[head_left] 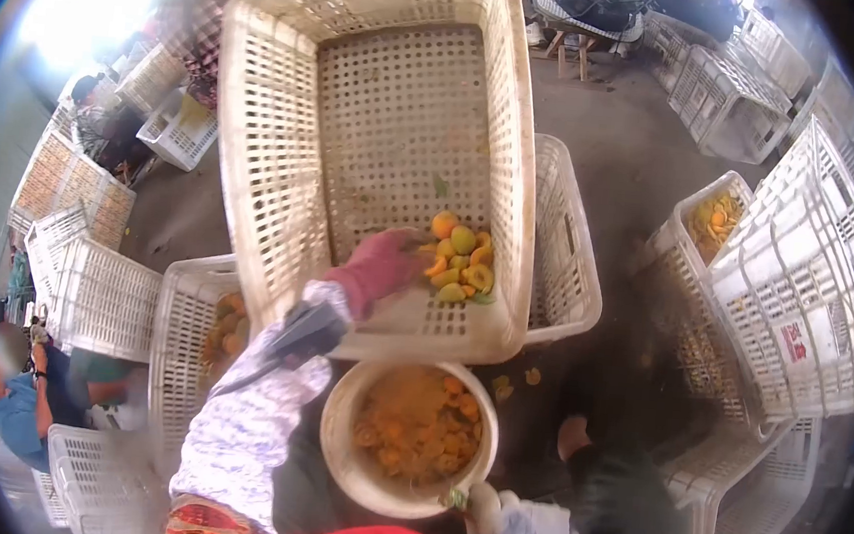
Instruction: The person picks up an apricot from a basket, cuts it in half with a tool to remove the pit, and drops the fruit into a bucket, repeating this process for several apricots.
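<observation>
My left hand (387, 266), in a dark pink glove, reaches into a large white plastic crate (361, 337). Its blurred fingers stretch out at the left side of a small pile of apricots (462, 241), some whole and some cut open. Below the crate stands a white bucket (337, 416) with orange apricot pieces (419, 429) inside. At the bucket's lower right rim my right hand (512, 527), in a whitish glove, is closed around something small. A greenish bit shows at its fingertips, but I cannot make out what it is.
A second white crate (572, 278) sits under the large one's right side. More crates with orange fruit stand at left (186, 338) and right (686, 222). A tilted crate (797, 286) leans at right. A person in blue (25, 406) is at the far left.
</observation>
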{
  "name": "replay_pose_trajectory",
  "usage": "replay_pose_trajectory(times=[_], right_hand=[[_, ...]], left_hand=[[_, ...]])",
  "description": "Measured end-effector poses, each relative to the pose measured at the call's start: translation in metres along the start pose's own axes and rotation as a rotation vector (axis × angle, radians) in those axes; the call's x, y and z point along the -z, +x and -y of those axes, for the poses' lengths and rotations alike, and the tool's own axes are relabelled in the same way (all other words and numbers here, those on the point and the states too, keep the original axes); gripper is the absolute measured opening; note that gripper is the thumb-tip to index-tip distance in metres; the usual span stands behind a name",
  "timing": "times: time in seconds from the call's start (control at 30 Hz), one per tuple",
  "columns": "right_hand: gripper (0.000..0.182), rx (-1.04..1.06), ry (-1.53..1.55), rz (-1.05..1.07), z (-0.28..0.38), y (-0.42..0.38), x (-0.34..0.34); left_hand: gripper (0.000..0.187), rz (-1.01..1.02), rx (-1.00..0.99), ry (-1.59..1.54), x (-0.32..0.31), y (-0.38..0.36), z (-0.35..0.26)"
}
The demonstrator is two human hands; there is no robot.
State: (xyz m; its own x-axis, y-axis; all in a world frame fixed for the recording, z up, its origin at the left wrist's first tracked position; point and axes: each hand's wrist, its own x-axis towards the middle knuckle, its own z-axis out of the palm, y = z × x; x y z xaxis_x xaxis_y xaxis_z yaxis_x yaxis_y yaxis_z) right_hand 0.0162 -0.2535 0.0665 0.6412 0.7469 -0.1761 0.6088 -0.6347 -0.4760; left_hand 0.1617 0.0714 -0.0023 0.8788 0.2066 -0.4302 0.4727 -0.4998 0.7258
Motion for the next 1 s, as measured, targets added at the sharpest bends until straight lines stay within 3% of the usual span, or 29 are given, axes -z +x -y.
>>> replay_pose_trajectory(times=[0.03,0.1,0.13,0.2,0.27,0.33,0.4,0.47,0.53,0.6,0.63,0.67,0.73,0.8,0.93,0.97,1.0], right_hand=[[0.029,0.005,-0.025,0.055,-0.004,0.003,0.002],[0.028,-0.003,-0.002,0.052,-0.007,0.005,0.011],[0.028,-0.015,0.038,-0.01,-0.009,0.005,0.017],[0.028,-0.026,0.032,-0.01,-0.012,0.004,0.018],[0.028,-0.037,0.031,-0.007,-0.014,0.006,0.015],[0.028,-0.051,0.045,0.009,-0.01,0.005,0.014],[0.028,-0.044,0.033,0.016,-0.009,0.005,0.016],[0.028,-0.027,0.022,0.013,-0.006,0.007,0.018],[0.027,-0.044,-0.004,-0.015,-0.004,0.004,0.018],[0.026,-0.05,0.013,-0.063,-0.004,0.0,0.01],[0.026,-0.055,0.032,-0.112,-0.005,0.0,0.004],[0.027,-0.056,0.052,-0.162,-0.005,0.001,-0.001],[0.031,-0.106,0.081,-0.126,-0.009,0.008,-0.005],[0.02,-0.019,0.178,-0.356,-0.004,0.021,0.002],[0.019,0.012,0.18,-0.521,0.014,0.044,0.018],[0.02,0.013,0.16,-0.539,0.017,0.048,0.019],[0.021,0.016,0.141,-0.558,0.02,0.051,0.02]], left_hand=[[0.046,0.009,-0.001,-0.004,-0.014,0.031,0.007],[0.06,-0.215,-0.33,0.479,-0.043,0.092,0.036],[0.06,-0.211,-0.331,0.472,-0.052,0.102,0.031],[0.062,-0.057,-0.277,0.775,-0.066,0.114,0.019],[0.056,-0.036,-0.273,0.792,-0.067,0.121,0.01],[0.053,0.139,-0.296,0.79,-0.052,0.113,-0.01],[0.06,0.106,-0.342,0.812,-0.044,0.131,0.021],[0.065,0.114,-0.181,0.65,-0.032,0.123,0.035],[0.062,0.081,-0.292,0.504,-0.026,0.104,0.045],[0.042,0.177,-0.161,-0.068,-0.021,0.097,0.06],[0.04,0.302,0.046,-0.695,-0.015,0.065,0.046],[0.04,0.295,0.033,-0.688,-0.011,0.037,0.035],[0.044,0.575,0.032,-1.392,-0.007,-0.014,0.016],[0.045,0.538,-0.038,-1.396,-0.004,-0.056,-0.002],[0.049,0.455,-0.275,-1.458,-0.022,-0.116,-0.02],[0.051,0.444,-0.207,-1.392,-0.032,-0.106,0.038],[0.051,0.447,-0.207,-1.395,-0.031,-0.128,0.014]])
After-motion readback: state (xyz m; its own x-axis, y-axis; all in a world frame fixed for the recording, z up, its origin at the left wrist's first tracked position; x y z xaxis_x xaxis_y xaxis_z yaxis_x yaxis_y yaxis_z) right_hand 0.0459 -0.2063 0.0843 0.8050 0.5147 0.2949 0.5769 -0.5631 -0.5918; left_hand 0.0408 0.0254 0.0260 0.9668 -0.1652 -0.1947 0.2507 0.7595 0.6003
